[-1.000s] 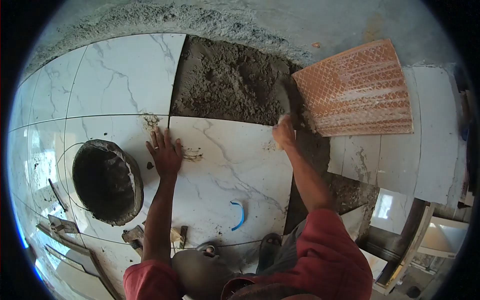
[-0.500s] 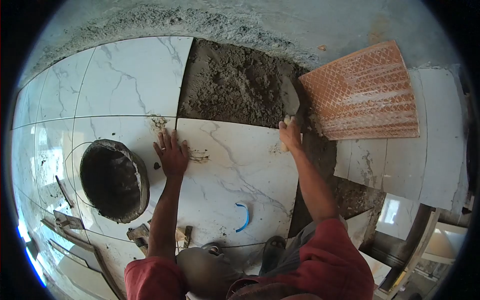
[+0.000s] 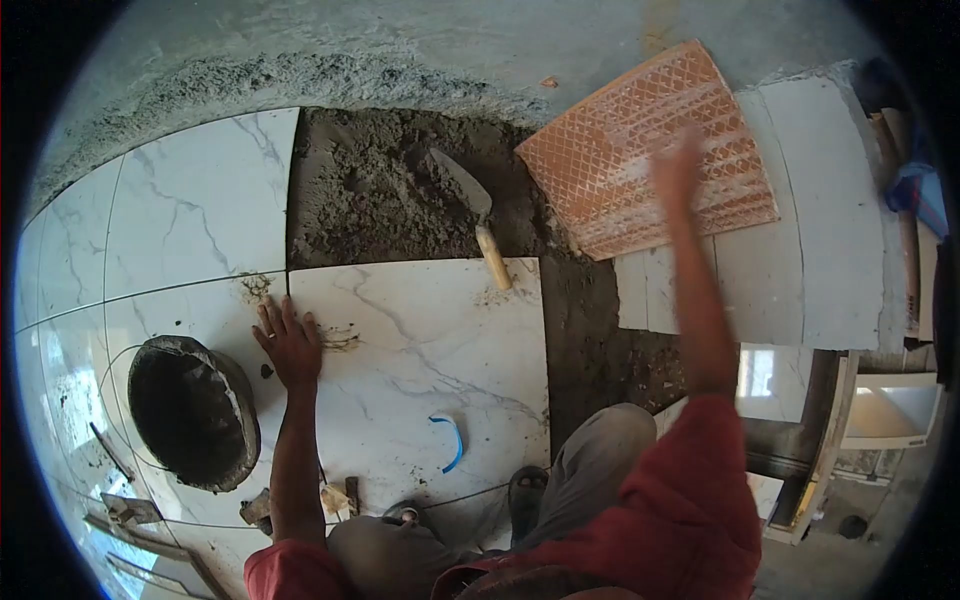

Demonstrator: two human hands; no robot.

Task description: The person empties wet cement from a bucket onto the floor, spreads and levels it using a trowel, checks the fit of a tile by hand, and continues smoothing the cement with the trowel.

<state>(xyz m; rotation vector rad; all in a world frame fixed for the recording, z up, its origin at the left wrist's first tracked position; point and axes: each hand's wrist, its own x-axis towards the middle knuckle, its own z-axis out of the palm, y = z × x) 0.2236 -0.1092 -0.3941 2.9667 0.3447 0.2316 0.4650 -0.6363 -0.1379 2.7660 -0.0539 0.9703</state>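
Observation:
My left hand (image 3: 290, 345) rests on a white marbled tile (image 3: 420, 370) near a tile joint, fingers spread. Over the brown ridged back of a tile (image 3: 640, 150), my right hand (image 3: 677, 175) is smeared by motion; its fingers cannot be made out. The trowel (image 3: 475, 205) lies with its blade on the grey mortar bed (image 3: 370, 190) and its wooden handle on the marbled tile's top edge, with no hand on it.
A black bucket (image 3: 193, 412) stands on the tiles at left. A blue curved strip (image 3: 450, 445) lies on the marbled tile. White boards or tiles (image 3: 830, 210) are at right. A rough wall edge (image 3: 280, 75) runs behind the mortar. Tools lie at lower left.
My right hand has let go of the trowel and moved right, over the brown tile back. The trowel now lies farther left. My left hand stays on the tile; the view has shifted.

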